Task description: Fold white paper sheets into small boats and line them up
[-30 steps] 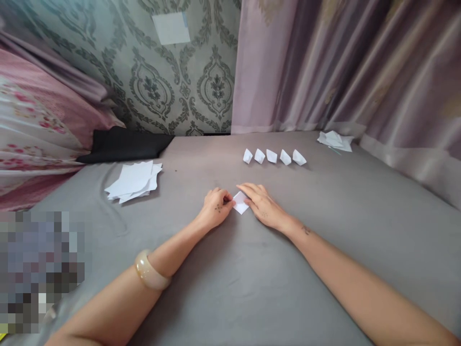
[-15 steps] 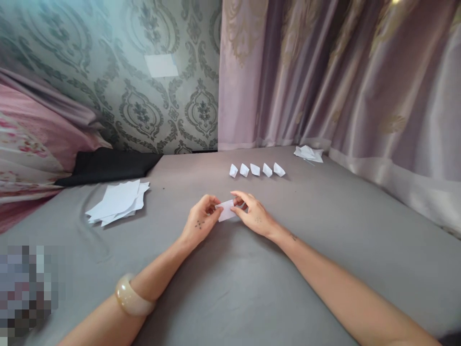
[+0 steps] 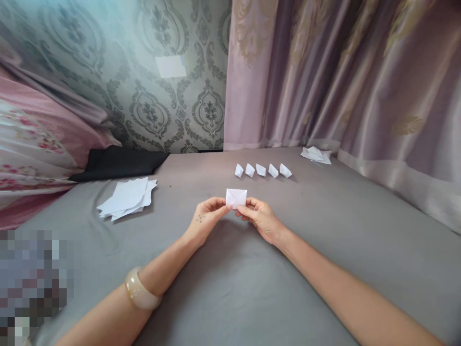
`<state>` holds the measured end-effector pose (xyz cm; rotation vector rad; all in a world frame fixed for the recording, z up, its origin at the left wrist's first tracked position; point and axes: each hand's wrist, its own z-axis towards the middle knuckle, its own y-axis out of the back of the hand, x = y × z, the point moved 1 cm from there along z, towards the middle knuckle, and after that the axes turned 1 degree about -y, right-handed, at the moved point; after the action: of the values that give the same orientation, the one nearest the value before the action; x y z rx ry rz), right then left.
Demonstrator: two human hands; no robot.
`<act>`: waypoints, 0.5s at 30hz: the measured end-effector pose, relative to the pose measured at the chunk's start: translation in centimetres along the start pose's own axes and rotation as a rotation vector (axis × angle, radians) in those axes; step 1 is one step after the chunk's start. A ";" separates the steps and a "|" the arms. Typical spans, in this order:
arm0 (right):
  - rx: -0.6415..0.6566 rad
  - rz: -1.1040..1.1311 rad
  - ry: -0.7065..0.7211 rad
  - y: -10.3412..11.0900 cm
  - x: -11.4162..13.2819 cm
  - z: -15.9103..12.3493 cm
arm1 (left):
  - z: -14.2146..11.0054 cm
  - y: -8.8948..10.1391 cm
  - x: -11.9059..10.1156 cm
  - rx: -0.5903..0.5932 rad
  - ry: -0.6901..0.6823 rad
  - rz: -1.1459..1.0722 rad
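Observation:
A small folded piece of white paper [image 3: 236, 196], roughly rectangular with creases running across its face, is held up between my two hands. My left hand [image 3: 210, 216] pinches its lower left corner between thumb and fingers. At the lower right edge, my right hand [image 3: 261, 217] grips it the same way, the thumb in front and the fingertips partly hidden behind. Just beyond the hands, several small folded paper shapes [image 3: 261, 170] stand in a row on the grey sheet [image 3: 288, 269].
To the left lies a stack of white paper sheets [image 3: 127, 199]. More paper pieces [image 3: 317, 154] are heaped at the far right by the curtain [image 3: 248, 77]. A black cloth [image 3: 124, 163] rests at the back left, near pink floral fabric [image 3: 32, 125]. Patterned wallpaper [image 3: 151, 113] is behind.
The folded paper has been turned and raised, so its creased face now shows. Both hands have shifted to its lower corners. The whole view has swung slightly left.

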<state>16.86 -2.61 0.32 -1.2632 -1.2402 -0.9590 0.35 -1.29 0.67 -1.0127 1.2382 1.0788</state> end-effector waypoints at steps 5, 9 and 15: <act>-0.139 -0.466 0.300 0.9 -0.4 0.6 | 0.3 0.6 0.4 -0.057 -0.273 0.420; -0.162 -0.856 0.627 1.5 -0.5 0.6 | 0.2 1.2 0.5 -0.013 -0.609 0.844; -0.171 -1.400 0.821 1.1 -0.2 -0.3 | 0.3 1.6 0.5 0.152 -0.868 1.389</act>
<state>17.94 -2.78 0.02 0.1853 -1.2464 -2.2795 -1.10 -0.62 0.21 0.6494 1.1382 2.0766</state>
